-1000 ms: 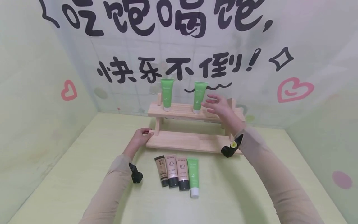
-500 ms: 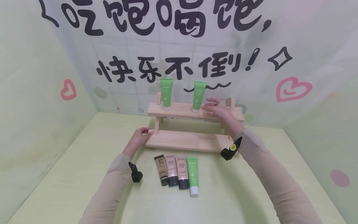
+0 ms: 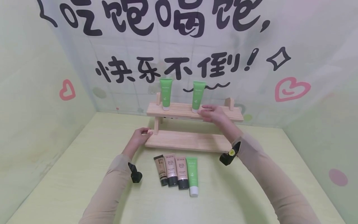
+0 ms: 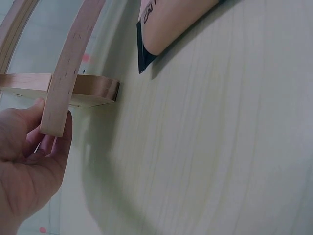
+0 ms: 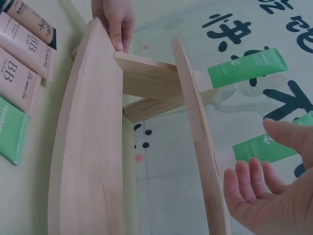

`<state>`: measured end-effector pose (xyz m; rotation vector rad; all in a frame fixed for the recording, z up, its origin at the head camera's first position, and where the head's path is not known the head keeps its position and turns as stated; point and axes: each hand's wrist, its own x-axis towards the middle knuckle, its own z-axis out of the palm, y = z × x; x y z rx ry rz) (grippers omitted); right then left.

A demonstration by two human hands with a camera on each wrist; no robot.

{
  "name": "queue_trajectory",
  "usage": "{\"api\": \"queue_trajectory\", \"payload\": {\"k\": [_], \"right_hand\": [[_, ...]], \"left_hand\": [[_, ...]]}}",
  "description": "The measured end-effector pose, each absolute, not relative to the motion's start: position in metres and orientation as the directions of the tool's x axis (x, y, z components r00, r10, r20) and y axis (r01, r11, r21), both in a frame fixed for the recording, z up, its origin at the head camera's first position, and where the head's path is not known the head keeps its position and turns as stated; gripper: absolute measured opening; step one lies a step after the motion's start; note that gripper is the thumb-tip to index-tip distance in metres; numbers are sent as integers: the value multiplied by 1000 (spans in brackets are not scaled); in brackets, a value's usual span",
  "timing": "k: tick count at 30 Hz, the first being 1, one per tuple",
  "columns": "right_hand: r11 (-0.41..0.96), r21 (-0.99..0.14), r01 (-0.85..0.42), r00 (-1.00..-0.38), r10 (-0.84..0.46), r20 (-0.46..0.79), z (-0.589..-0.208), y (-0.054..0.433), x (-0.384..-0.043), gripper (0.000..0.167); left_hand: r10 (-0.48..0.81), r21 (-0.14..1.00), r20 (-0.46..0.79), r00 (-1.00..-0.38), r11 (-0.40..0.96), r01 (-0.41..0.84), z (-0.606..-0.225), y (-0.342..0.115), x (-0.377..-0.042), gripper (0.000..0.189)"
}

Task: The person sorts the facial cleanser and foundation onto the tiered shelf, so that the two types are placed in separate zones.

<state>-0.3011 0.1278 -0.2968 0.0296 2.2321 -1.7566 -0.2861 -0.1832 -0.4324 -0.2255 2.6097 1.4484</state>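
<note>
My left hand [image 3: 141,136] grips the left end of the lower board of a two-tier wooden shelf [image 3: 187,141], thumb on top and fingers beneath; the left wrist view shows the same hold on the board's end [image 4: 58,112]. On the upper board, two green squeeze tubes stand upright on their white caps, the left tube [image 3: 166,93] apart from the right tube [image 3: 199,95]. Beside the right tube's cap, my right hand [image 3: 215,115] hovers with fingers loosely extended and holds nothing. Its fingertips [image 5: 243,171] are close to that tube in the right wrist view.
In front of the shelf, several tubes lie side by side on the table: a brown one [image 3: 161,169], two pink BB cream tubes [image 3: 171,168] and a green one [image 3: 192,174]. A printed backdrop [image 3: 126,93] stands close behind the shelf.
My right hand has come down and slightly left, from beside the right green tube's body to its cap. The left hand keeps its grip, and the tubes stand where they were.
</note>
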Motion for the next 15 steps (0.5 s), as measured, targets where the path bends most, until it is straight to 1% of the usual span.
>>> {"api": "queue_trajectory", "payload": {"k": [6,15], "right_hand": [[270,-940,211,-946,-186,-266,-304,129,-296,59],[288,-934,211,-937,-212,-277,-317,131,-286,57]], "left_hand": [[-63,825,-216,-974,521,-217,-432,-183,-286,46],[-67,824,-201,-977,528,-205,-431,-183,-284,46]]}}
